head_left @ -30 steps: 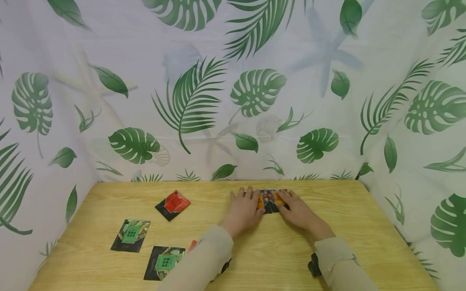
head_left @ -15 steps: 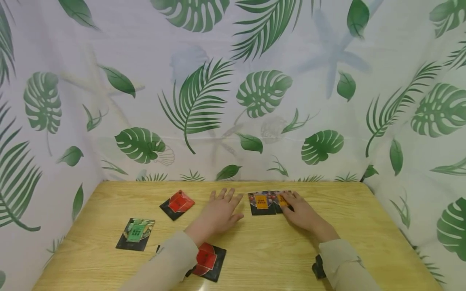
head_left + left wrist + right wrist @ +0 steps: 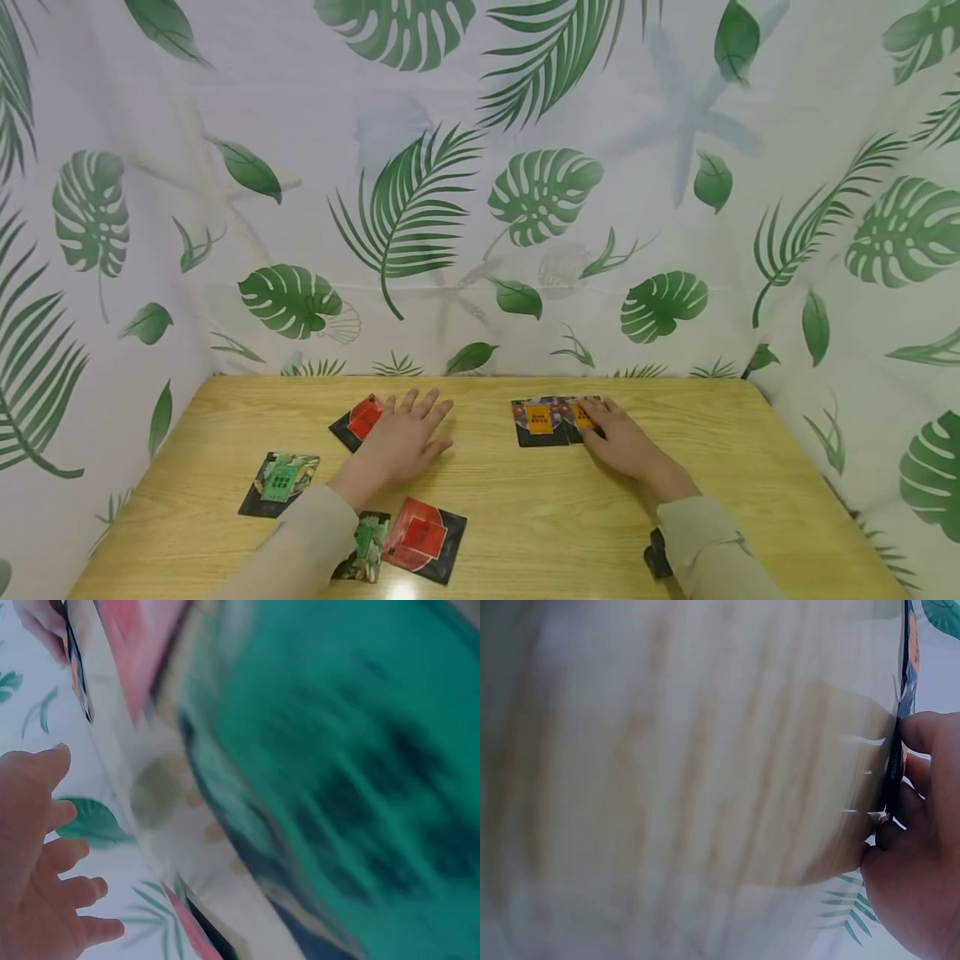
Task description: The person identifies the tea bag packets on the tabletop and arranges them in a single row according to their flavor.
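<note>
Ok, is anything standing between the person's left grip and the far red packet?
Nothing visible: the left grip overlaps the far red packet in the head view, with no other packet between. I can't tell whether they touch.

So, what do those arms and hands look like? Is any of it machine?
They are a person's: the left hand and right hand are ungloved. The left sleeve and right sleeve are beige. A small black unit, probably the wrist camera, shows by the right cuff. I see no cables.
</note>
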`<state>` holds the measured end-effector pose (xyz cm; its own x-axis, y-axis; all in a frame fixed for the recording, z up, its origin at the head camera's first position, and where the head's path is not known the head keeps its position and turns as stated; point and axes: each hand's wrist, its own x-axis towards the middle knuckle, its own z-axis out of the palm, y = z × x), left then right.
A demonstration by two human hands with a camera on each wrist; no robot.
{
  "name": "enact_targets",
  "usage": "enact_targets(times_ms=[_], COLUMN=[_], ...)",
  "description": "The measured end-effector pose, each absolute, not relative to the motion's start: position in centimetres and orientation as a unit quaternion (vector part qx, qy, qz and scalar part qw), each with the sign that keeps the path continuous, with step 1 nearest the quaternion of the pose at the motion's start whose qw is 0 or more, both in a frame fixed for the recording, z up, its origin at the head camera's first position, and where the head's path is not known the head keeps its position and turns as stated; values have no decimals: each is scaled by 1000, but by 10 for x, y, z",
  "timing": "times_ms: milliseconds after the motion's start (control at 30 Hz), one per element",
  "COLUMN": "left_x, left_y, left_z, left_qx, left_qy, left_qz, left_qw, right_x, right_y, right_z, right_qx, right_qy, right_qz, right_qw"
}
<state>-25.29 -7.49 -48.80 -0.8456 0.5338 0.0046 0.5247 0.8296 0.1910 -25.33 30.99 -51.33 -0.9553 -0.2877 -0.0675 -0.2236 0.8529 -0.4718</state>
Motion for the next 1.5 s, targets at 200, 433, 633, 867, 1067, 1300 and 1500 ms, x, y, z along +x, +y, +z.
enact_targets(times_ms=[200, 433, 633, 867, 1067, 1300, 1500], left_x=[-255, -256, -259, -259, -256, -257, -257], left_y=[-103, -132, -152, -166, -165, -163, -162], left_z=[-493, -493, -494, -496, -493, -490, -494], left_qx=[250, 213, 203, 198, 178, 174, 197], left_qy=[962, 970, 976, 976, 982, 985, 980], left_qz=[106, 111, 80, 78, 59, 6, 23], left_qw=[22, 24, 16, 38, 29, -19, -1], right_x=[-253, -253, -253, -252, -252, -255, -256], right_y=[310, 312, 312, 313, 312, 310, 310], right_z=[-514, -516, -517, -517, -516, -512, -512], right_qx=[-135, -140, -140, -143, -140, -131, -135], right_qy=[961, 960, 959, 959, 960, 963, 961], right_qz=[-233, -237, -238, -236, -236, -227, -232], right_qw=[65, 61, 61, 58, 64, 68, 71])
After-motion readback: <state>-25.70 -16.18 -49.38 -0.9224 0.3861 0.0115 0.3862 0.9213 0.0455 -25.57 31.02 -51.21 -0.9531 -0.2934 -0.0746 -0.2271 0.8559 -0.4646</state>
